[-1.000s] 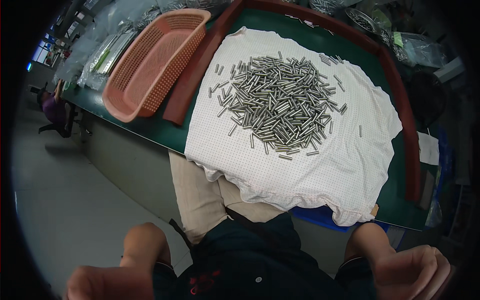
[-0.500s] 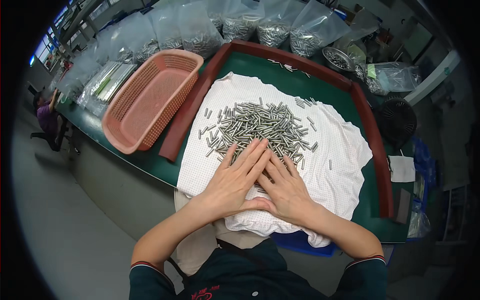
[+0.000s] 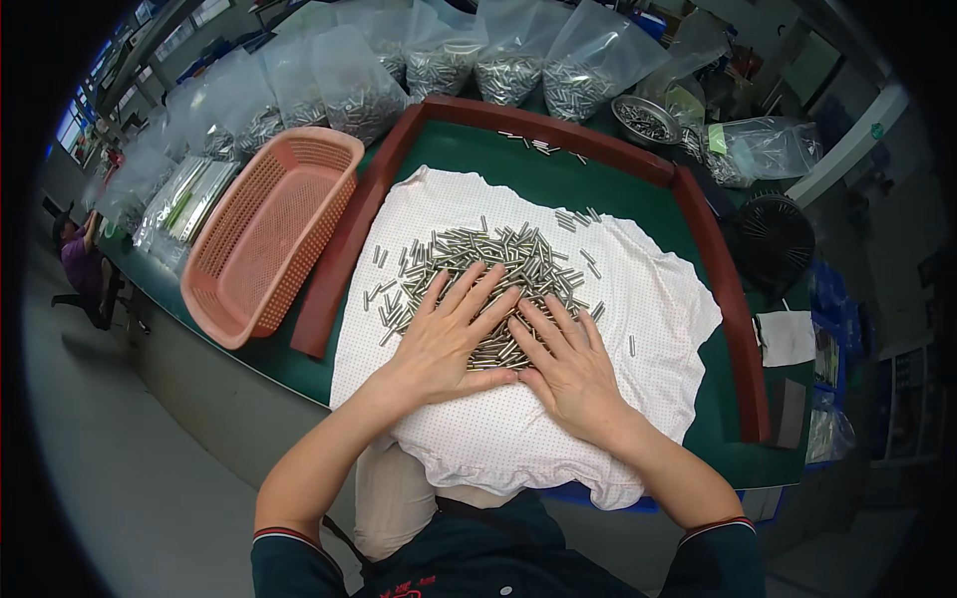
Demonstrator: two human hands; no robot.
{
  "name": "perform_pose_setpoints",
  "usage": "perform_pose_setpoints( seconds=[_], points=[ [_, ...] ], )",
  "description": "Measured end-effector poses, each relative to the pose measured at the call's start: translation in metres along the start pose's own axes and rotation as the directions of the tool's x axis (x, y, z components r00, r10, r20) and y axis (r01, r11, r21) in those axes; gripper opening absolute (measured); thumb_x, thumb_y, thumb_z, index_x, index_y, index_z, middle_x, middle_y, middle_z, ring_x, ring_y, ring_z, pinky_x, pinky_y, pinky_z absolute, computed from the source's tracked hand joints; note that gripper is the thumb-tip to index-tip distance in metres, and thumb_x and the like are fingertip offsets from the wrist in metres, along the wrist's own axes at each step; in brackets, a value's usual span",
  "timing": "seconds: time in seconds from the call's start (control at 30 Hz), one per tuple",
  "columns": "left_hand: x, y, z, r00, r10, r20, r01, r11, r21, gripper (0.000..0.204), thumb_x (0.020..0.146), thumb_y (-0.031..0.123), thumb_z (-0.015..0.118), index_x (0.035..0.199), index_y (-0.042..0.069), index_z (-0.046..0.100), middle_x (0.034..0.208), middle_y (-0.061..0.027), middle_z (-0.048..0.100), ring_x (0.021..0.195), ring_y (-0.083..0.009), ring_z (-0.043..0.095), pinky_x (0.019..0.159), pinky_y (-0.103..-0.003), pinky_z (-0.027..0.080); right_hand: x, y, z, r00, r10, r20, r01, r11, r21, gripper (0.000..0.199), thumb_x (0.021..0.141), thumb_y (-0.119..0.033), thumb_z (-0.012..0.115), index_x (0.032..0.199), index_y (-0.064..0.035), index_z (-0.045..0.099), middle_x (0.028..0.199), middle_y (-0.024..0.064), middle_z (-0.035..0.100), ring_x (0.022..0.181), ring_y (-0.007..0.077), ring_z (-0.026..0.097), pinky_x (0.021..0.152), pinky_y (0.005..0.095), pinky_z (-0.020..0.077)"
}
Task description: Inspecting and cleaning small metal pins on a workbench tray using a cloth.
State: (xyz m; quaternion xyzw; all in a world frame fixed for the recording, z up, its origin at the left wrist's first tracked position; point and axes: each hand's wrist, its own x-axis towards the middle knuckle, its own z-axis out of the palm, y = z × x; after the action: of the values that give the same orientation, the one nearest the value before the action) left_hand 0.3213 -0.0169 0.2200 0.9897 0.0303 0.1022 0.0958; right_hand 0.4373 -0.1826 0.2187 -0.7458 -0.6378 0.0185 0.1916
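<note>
A heap of short shiny metal pins (image 3: 503, 249) lies on a white dotted cloth (image 3: 439, 439) in front of me. My left hand (image 3: 446, 339) rests flat on the near left part of the heap, fingers spread. Beside it, my right hand (image 3: 568, 369) lies palm down on the near right part, its fingers also apart. The thumbs almost meet at the heap's near edge, and pins show in the gap between the hands. Some pins under the palms are hidden. Loose pins lie scattered around the heap, with one apart on the right.
Dark red rails (image 3: 558, 138) border the green tabletop (image 3: 469, 149). A pink perforated basket (image 3: 269, 229) stands at left. Clear bags of metal pins (image 3: 439, 75) line the back, near a metal bowl (image 3: 646, 122). A black fan (image 3: 773, 239) is at right; a person (image 3: 82, 259) sits far left.
My hands have moved apart and their fingers have spread, uncovering pins between them. The whole view has shifted slightly, with the table sitting lower and further left.
</note>
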Motion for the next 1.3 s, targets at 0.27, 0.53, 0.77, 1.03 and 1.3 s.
perform_pose_setpoints(
  seconds=[0.27, 0.53, 0.77, 1.03, 1.3],
  points=[
    [0.024, -0.007, -0.003, 0.996, 0.085, 0.041, -0.084, 0.996, -0.029, 0.083, 0.071, 0.064, 0.053, 0.134, 0.012, 0.036, 0.140, -0.0154, 0.029, 0.130, -0.0327, 0.025, 0.106, -0.052, 0.015, 0.001, 0.006, -0.004, 0.970, -0.016, -0.243, 0.060, 0.983, 0.173, 0.026, 0.071, -0.010, 0.066, 0.097, -0.0048, 0.064, 0.111, 0.0100, 0.054, 0.109, 0.0290, 0.045, 0.092, 0.0420, 0.0350],
    [0.032, -0.008, 0.000, 0.988, 0.154, 0.028, -0.153, 0.987, -0.040, 0.076, 0.076, 0.061, 0.050, 0.132, 0.009, 0.039, 0.137, -0.0169, 0.033, 0.129, -0.0339, 0.027, 0.104, -0.052, 0.018, 0.012, 0.026, -0.008, 0.914, 0.122, -0.388, -0.051, 0.981, 0.187, 0.011, 0.066, -0.005, 0.069, 0.077, -0.0051, 0.065, 0.073, 0.0039, 0.049, 0.074, 0.0207, 0.047, 0.065, 0.0323, 0.0372],
    [-0.014, -0.010, -0.023, 0.993, 0.118, 0.013, -0.114, 0.978, -0.178, 0.067, 0.072, 0.047, 0.064, 0.123, 0.007, 0.048, 0.136, -0.0152, 0.035, 0.128, -0.0329, 0.029, 0.104, -0.053, 0.020, 0.008, 0.024, -0.028, 0.909, 0.265, -0.321, -0.168, 0.939, 0.300, 0.009, 0.066, -0.001, 0.068, 0.074, -0.0030, 0.066, 0.069, 0.0045, 0.052, 0.070, 0.0206, 0.047, 0.063, 0.0311, 0.0391],
    [-0.078, -0.004, -0.016, 0.993, 0.004, -0.116, -0.048, 0.926, -0.374, 0.045, 0.066, 0.028, 0.073, 0.102, 0.006, 0.057, 0.093, -0.0078, 0.049, 0.079, -0.0228, 0.046, 0.070, -0.033, 0.037, 0.003, -0.011, -0.024, 0.989, -0.063, -0.133, 0.098, 0.957, 0.273, 0.013, 0.063, -0.007, 0.071, 0.073, -0.0046, 0.063, 0.072, 0.0039, 0.051, 0.072, 0.0209, 0.049, 0.063, 0.0318, 0.0387],
    [-0.096, 0.000, -0.019, 0.996, -0.052, -0.072, 0.017, 0.908, -0.419, 0.043, 0.069, 0.027, 0.071, 0.105, 0.007, 0.056, 0.101, -0.0093, 0.049, 0.090, -0.0253, 0.047, 0.077, -0.035, 0.038, 0.031, -0.016, -0.003, 0.958, -0.269, -0.095, 0.281, 0.947, 0.156, 0.012, 0.064, -0.010, 0.071, 0.067, -0.0056, 0.060, 0.070, 0.0035, 0.047, 0.071, 0.0201, 0.046, 0.062, 0.0318, 0.0358]
  ],
)
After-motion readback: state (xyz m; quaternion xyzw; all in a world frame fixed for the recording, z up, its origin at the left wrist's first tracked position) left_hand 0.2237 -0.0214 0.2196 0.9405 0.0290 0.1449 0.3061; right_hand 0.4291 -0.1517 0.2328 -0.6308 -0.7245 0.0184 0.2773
